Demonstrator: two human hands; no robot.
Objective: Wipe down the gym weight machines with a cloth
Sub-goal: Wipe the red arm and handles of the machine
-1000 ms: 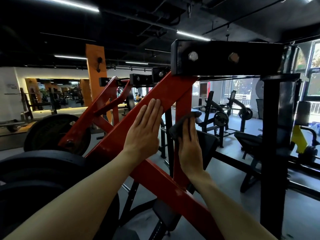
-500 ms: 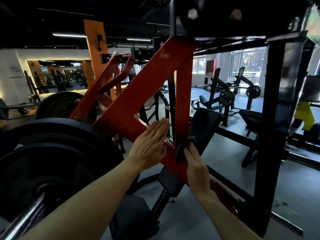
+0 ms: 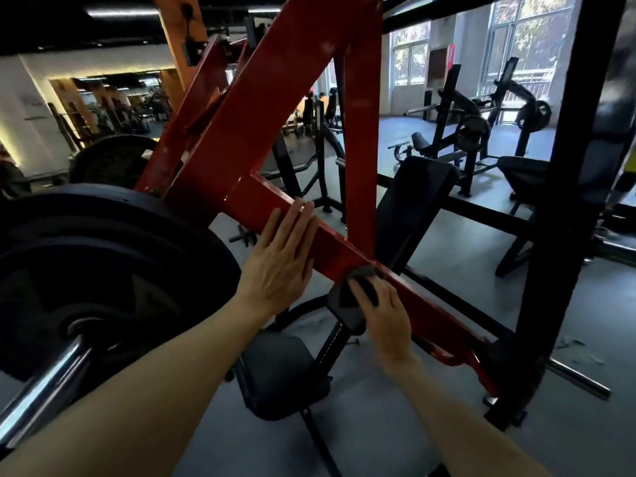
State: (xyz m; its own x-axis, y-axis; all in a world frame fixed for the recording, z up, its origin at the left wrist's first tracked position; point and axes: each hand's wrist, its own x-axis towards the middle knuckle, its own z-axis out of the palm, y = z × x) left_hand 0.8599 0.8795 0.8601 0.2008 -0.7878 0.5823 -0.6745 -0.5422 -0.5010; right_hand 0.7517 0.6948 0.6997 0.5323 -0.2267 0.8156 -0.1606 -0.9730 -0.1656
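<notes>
Two bare hands of yours are on the red weight machine, both on its sloping lower beam, which runs down to the right toward the floor. Your left hand lies flat against the near face of this beam, with the fingers straight and close together, and the fingertips reach the top edge of the beam. Your right hand is lower on the same beam, just below the place where the upright red bar meets it. This hand presses a dark grey cloth on the beam; the fingers are bent over the cloth and cover most of it, so only its upper edge shows above them. The two hands are near each other but do not touch. At your left, black weight plates sit on a shiny steel sleeve. Below your arms there is a black padded seat, and behind the beam a black back pad stands tilted. A black steel post rises at the right side. Other machines stand far behind, near the bright windows, on the grey floor.
</notes>
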